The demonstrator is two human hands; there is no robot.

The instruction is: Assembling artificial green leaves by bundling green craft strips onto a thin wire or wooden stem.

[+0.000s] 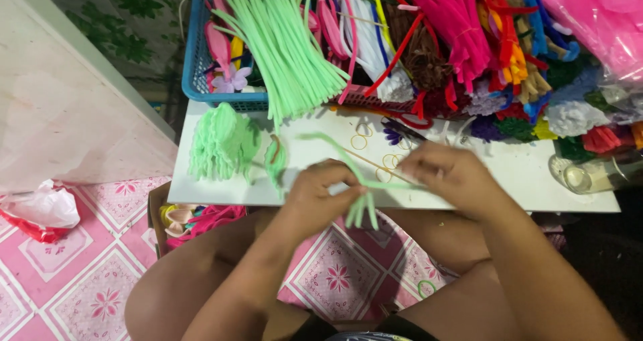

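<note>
My left hand point(320, 197) pinches a bent light green pipe cleaner point(362, 180) over the front edge of the white board point(522, 173). Its folded ends hang down below my fingers. My right hand point(450, 173) grips the other end of the same pipe cleaner, just to the right. A pile of finished green leaf shapes point(221, 143) lies on the board's left part, with one more green piece point(275, 160) beside it.
A blue basket point(197, 66) with a big bundle of green pipe cleaners point(288, 39) stands at the back left. Pink, red and mixed pipe cleaners point(462, 26) fill the back. Rubber bands point(360, 142) lie on the board; a clear jar point(589, 175) is at the right. A pink tiled mat point(80, 274) lies below.
</note>
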